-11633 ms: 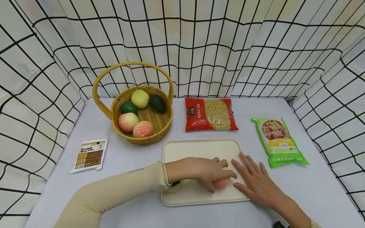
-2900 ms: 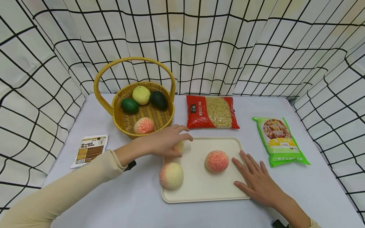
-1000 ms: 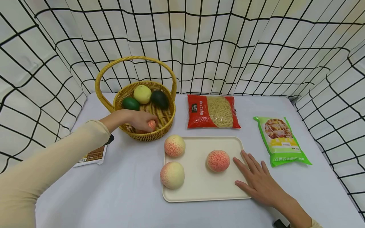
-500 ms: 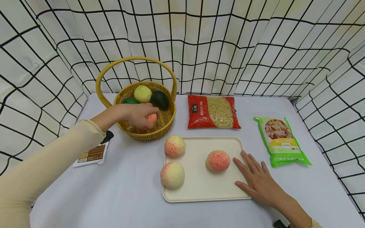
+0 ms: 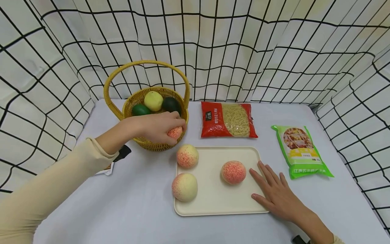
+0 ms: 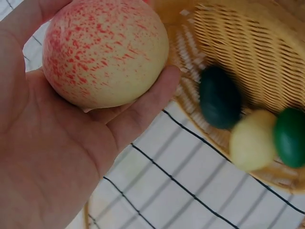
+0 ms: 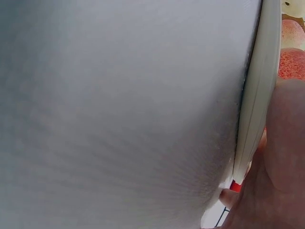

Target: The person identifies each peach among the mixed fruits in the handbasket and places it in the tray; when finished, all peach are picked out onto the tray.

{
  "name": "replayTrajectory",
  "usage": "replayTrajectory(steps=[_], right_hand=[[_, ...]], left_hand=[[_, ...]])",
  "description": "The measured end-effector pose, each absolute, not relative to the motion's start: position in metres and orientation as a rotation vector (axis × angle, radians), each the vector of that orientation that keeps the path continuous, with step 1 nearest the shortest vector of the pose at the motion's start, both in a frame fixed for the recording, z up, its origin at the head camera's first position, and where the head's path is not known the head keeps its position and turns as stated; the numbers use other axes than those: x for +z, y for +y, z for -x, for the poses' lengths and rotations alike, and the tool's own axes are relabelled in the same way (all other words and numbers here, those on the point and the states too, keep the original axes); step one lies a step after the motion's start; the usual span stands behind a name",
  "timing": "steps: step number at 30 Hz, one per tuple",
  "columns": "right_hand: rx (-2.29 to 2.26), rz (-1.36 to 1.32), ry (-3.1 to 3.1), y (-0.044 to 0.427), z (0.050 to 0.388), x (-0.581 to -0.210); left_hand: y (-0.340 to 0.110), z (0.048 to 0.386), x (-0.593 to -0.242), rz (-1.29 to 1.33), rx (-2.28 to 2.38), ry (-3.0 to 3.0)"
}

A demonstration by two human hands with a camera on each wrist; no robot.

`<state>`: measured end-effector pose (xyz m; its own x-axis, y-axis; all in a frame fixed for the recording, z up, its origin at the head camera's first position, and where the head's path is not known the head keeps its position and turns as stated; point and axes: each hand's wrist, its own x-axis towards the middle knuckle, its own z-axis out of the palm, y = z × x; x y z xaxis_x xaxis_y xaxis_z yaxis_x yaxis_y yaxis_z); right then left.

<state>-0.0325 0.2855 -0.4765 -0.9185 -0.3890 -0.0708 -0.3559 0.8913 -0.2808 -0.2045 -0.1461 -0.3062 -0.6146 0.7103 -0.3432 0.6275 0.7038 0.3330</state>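
Observation:
In the head view my left hand (image 5: 158, 126) grips a pink-speckled peach (image 5: 175, 133) over the front right rim of the yellow wicker basket (image 5: 152, 146). The left wrist view shows the held peach (image 6: 107, 52) against the palm, fingers round it. A yellow-green round fruit (image 5: 153, 101), a green egg-shaped fruit (image 5: 141, 109) and a dark green one (image 5: 171, 104) lie in the basket. On the cream tray (image 5: 210, 203) sit a speckled peach (image 5: 187, 156), a paler peach (image 5: 184, 187) and a redder peach (image 5: 233, 172). My right hand (image 5: 277, 195) lies with spread fingers on the tray's right edge.
A red bag of pasta (image 5: 229, 120) lies behind the tray. To the right is a green food packet (image 5: 301, 150). A small packet (image 5: 106, 169) is mostly hidden under the left forearm. Black netting (image 5: 213, 61) over white cloth encloses the table's back and sides.
My left hand set a peach at the tray's back left corner, reached into the basket, took hold of another peach and moved it right to the rim. The right hand stayed put.

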Motion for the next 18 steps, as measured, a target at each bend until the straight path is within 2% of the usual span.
replayTrajectory(steps=[8, 18], right_hand=[[-0.406, 0.574, 2.930, 0.285, 0.030, -0.476], [-0.422, 0.554, 2.903, 0.286, 0.030, -0.476]], left_hand=[[-0.119, 0.173, -0.299, -1.140, 0.282, 2.437], [-0.075, 0.134, -0.312, -1.337, 0.361, 2.306]])
